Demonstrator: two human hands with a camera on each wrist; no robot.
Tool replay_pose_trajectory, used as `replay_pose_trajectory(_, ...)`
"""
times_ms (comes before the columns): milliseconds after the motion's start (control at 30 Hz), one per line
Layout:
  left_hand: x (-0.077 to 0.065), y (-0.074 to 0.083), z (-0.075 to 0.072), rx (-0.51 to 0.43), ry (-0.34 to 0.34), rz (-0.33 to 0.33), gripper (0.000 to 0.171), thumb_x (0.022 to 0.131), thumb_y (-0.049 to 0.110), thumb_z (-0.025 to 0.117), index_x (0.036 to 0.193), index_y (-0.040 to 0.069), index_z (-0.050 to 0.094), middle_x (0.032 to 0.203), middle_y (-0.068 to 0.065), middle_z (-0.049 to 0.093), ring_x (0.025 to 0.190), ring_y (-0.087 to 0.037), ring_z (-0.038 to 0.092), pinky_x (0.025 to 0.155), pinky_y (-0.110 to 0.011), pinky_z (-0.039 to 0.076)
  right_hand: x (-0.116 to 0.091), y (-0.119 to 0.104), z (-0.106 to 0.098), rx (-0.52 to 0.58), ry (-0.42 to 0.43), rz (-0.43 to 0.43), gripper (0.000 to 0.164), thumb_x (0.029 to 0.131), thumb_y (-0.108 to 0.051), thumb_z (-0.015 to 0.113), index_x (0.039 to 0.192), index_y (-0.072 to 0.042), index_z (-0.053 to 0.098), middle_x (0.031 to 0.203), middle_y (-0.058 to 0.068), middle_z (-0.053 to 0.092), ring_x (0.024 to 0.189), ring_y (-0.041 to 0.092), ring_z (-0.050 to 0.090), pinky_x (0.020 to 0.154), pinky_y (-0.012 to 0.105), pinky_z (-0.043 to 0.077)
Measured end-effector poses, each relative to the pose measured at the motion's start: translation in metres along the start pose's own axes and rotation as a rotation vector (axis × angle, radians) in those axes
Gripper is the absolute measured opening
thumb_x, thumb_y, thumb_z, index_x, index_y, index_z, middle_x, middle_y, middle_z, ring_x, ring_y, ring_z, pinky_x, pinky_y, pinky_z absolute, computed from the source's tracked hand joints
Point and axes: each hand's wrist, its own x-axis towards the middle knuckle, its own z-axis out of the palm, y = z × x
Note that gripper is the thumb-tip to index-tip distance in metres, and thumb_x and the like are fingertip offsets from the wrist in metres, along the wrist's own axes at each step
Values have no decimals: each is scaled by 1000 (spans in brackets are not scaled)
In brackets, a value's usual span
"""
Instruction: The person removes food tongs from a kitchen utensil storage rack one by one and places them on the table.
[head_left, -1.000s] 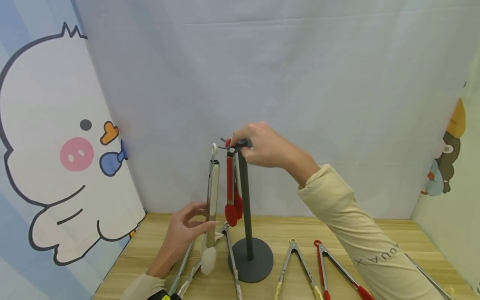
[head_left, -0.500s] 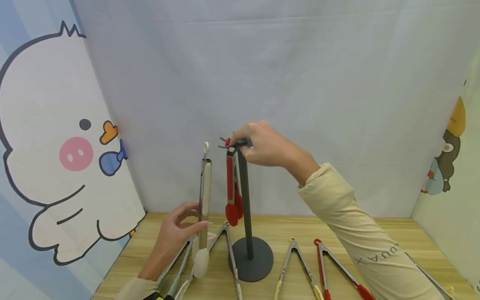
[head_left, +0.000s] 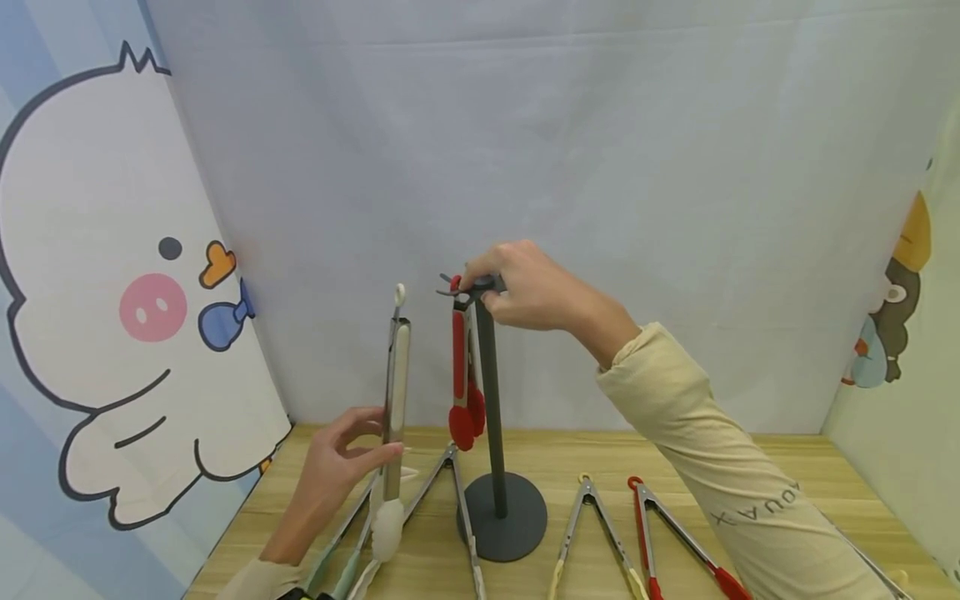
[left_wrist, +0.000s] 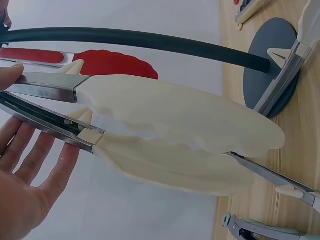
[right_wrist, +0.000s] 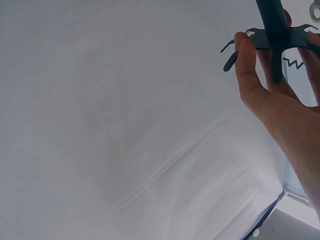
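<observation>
Metal tongs [head_left: 400,375] with cream heads [left_wrist: 185,110] stand nearly upright in my left hand [head_left: 322,475], head down. My thumb and fingers grip them from both sides, and the two heads are slightly apart in the left wrist view. A dark grey stand [head_left: 489,375] with hooks on top rises to the right of them. My right hand [head_left: 528,287] grips the stand's hooked top [right_wrist: 277,40]. Red tongs [head_left: 460,358] hang from a hook on its left side, heads down. A space separates the cream tongs' ring [head_left: 400,293] from the hooks.
The stand's round base [head_left: 517,533] rests on the wooden table [head_left: 255,500]. Several tongs lie spread on it: green-tipped [head_left: 348,575] and grey ones [head_left: 462,508] to the left, yellow-tipped [head_left: 572,527] and red ones [head_left: 684,537] to the right. A pale curtain [head_left: 675,167] hangs behind.
My left hand has moved left with the cream tongs, away from the stand. My right hand stays on the hooked top, and the red tongs hang as before.
</observation>
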Motion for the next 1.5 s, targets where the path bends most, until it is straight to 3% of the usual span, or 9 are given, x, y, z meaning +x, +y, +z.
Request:
replay_pose_trajectory(333, -3, -1, -11, 68, 13, -6, 41, 80, 15, 76, 118, 10, 61, 100, -12, 63, 91, -19, 63, 76, -33, 54, 1, 0, 0, 1, 4, -15, 38, 79, 8, 44, 101, -5, 73, 106, 9, 67, 66, 17, 39, 56, 27, 31)
replay_pose_trajectory(700, -6, -4, -22, 104, 40, 3, 38, 81, 16, 76, 116, 10, 62, 100, -11, 63, 92, -18, 61, 74, -32, 54, 0, 1, -1, 15, -10, 0, 39, 81, 8, 42, 102, -4, 72, 120, 13, 62, 73, 21, 42, 56, 28, 31)
replay_pose_trajectory(1033, -8, -7, -32, 152, 61, -6, 37, 82, 19, 75, 116, 10, 63, 102, -9, 61, 92, -14, 60, 73, -30, 54, 1, 3, -1, 17, 6, -19, 39, 80, 8, 43, 101, -4, 73, 106, 10, 65, 79, 22, 45, 60, 30, 32)
replay_pose_trajectory(1500, -12, -9, -43, 162, 105, -30, 39, 81, 18, 76, 116, 7, 62, 99, -4, 64, 89, -10, 60, 70, -31, 55, 0, 3, 1, 20, 5, -13, 39, 81, 8, 42, 101, -4, 73, 110, 11, 65, 73, 20, 43, 57, 28, 31)
